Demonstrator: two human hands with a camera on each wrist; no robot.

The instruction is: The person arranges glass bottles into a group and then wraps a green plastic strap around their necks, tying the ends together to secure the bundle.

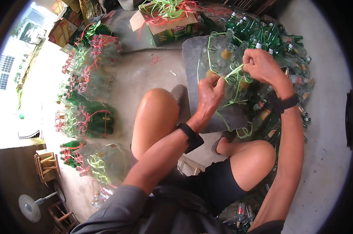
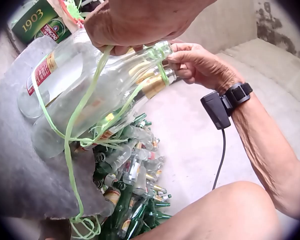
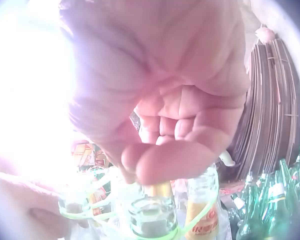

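Clear glass bottles point(image 1: 215, 58) stand bunched on a grey slab point(image 1: 192, 66), with green plastic twine point(image 1: 210, 50) looped round their necks. My left hand point(image 1: 210, 95) pinches the twine at the near side of the bunch. Fingers curled, my right hand point(image 1: 264, 69) grips the twine just to the right, above the necks. In the left wrist view, a long strand point(image 2: 82, 102) hangs from under my left hand point(image 2: 140, 22), and my right hand point(image 2: 205, 65) is at a bottle mouth. The right wrist view has my right hand point(image 3: 160, 90) over the bottle mouths point(image 3: 152, 207).
Loose green and clear bottles point(image 1: 262, 33) lie piled behind and right of the slab. Tied bundles point(image 1: 98, 117) stand in a row at left. A carton point(image 1: 172, 34) with red and green twine is at the back. A fan point(image 1: 29, 208) stands lower left.
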